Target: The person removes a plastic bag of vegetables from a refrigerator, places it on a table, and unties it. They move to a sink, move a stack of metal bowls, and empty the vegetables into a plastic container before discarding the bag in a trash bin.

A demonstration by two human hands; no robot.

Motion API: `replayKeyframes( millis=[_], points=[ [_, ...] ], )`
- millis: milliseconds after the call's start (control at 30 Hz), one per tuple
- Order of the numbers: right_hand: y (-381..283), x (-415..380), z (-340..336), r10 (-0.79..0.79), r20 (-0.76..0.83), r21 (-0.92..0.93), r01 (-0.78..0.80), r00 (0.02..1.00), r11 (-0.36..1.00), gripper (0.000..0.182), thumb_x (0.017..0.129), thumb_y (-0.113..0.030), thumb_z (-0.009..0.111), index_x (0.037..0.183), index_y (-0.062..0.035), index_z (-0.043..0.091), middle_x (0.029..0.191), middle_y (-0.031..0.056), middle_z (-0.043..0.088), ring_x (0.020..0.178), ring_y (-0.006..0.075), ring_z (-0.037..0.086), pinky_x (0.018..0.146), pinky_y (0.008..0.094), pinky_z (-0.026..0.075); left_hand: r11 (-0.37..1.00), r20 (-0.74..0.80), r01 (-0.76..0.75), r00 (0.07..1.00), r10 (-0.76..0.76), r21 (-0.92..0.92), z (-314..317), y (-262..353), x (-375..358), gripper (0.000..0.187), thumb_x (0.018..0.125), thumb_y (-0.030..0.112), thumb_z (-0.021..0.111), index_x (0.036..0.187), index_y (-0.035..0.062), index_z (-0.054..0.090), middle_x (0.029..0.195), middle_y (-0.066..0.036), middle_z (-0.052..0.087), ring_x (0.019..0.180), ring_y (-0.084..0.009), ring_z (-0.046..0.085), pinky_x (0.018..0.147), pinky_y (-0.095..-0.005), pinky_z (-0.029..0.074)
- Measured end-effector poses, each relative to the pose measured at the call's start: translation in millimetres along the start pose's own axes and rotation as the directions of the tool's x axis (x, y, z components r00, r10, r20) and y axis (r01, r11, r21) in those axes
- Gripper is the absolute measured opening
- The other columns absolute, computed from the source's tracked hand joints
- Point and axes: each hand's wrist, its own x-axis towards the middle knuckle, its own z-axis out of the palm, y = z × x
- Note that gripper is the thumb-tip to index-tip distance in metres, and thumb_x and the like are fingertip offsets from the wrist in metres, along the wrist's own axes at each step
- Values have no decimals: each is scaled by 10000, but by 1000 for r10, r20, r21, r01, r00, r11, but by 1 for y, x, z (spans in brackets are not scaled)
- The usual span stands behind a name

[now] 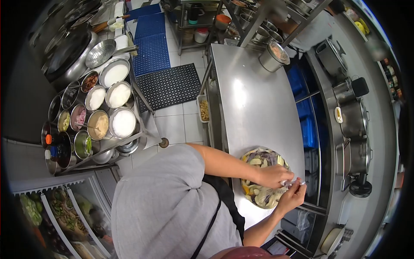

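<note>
My left hand (276, 176) is closed over a round container of cut vegetables, its fingers around the gathered end of clear plastic (286, 183). My right hand (292, 197) pinches that same end from the near side, just past the container's edge. Beneath both hands, a bundle of pale cut pieces with dark purple skin (263, 199), which look like eggplant, fills the round container (244, 156). Shiny clear film covers at least part of them. My left forearm hides some of the pieces.
The container stands on a long steel table (241, 103), with a metal pot (273, 57) at its far end. Bowls of white ingredients (122, 122) crowd a rack at the left. Large pots (355, 118) line a shelf at the right. Another person (315, 32) stands behind the table.
</note>
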Motion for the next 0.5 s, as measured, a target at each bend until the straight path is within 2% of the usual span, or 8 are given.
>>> replayKeyframes(
  millis=[100,200,300,333,367,400,467,500],
  points=[
    [25,6,7,166,17,128,-167,986,978,217,974,-129,625,858,53,650,682,38,594,599,84,509,529,271,429,996,-32,-37,999,40,86,0,-2,-5,136,811,124,688,881,32,616,802,-125,616,730,-336,640,616,-445,513],
    [74,1,25,215,227,291,-277,950,916,218,939,-144,662,812,32,658,679,33,593,615,74,489,533,276,399,977,-58,-84,994,97,198,-3,-3,-10,123,834,158,680,808,51,624,782,-112,598,694,-323,620,611,-438,516],
    [61,5,29,318,164,199,-347,934,917,274,879,-154,684,661,-15,592,566,17,497,553,111,425,496,323,335,935,115,-229,972,204,271,-1,-12,1,161,825,170,685,720,71,615,753,-102,580,661,-303,600,645,-421,517],
    [60,4,28,248,122,186,-268,961,945,182,862,-153,693,766,-1,660,578,51,560,532,141,482,512,336,405,987,151,30,987,-54,156,-7,0,8,121,814,144,684,761,44,643,788,-114,632,702,-310,630,697,-423,525],
    [38,2,22,343,14,198,-339,939,920,208,859,-152,688,1001,-1,692,733,102,659,619,189,589,618,357,499,972,201,234,951,-233,20,-13,7,17,114,806,133,682,836,24,678,850,-139,685,769,-316,668,728,-421,528],
    [36,-5,19,313,-43,69,-310,949,948,360,864,-146,689,1196,-15,640,915,130,677,782,246,647,739,378,535,937,350,347,873,-340,44,-22,11,31,140,798,134,693,883,22,696,894,-140,711,792,-278,686,741,-393,526],
    [19,-11,11,-25,-316,-122,-14,948,992,289,844,-87,696,1115,-2,642,992,177,639,891,343,636,747,421,526,869,568,485,689,-451,102,-28,-11,45,107,813,119,666,818,14,648,811,-67,655,778,-173,602,740,-340,488],
    [-1,-18,5,55,-308,-31,-67,950,997,227,831,-68,699,1037,0,634,969,177,637,855,369,621,728,420,516,852,583,524,695,-421,-8,-29,-14,50,97,815,108,640,776,23,617,770,-24,579,725,-136,532,689,-302,446]
  ],
)
